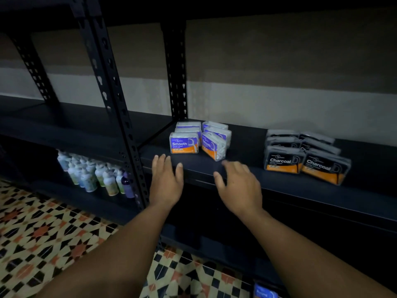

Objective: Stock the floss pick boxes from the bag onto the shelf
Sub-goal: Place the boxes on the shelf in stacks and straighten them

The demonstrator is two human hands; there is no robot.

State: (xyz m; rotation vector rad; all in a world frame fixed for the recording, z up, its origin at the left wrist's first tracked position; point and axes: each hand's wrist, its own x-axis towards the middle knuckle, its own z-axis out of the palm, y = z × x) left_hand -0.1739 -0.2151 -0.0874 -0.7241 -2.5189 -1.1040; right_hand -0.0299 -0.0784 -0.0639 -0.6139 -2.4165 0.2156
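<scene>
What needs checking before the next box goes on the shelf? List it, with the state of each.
1. Left hand free: ok, open and holding nothing.
2. Right hand free: ok, open and holding nothing.
3. Blue-and-orange Smooth floss pick boxes squared up: not ok, the front right Smooth box sits tilted and turned.
4. Black-and-orange Charcoal floss pick boxes in rows: ok, though the front right one is slightly angled.
5. Free room on the dark metal shelf between the groups: ok.
6. Supply bag within reach: cannot tell, no bag is in view.

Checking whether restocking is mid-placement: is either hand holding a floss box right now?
No, the left hand and right hand are open and empty before the Smooth boxes.
</scene>
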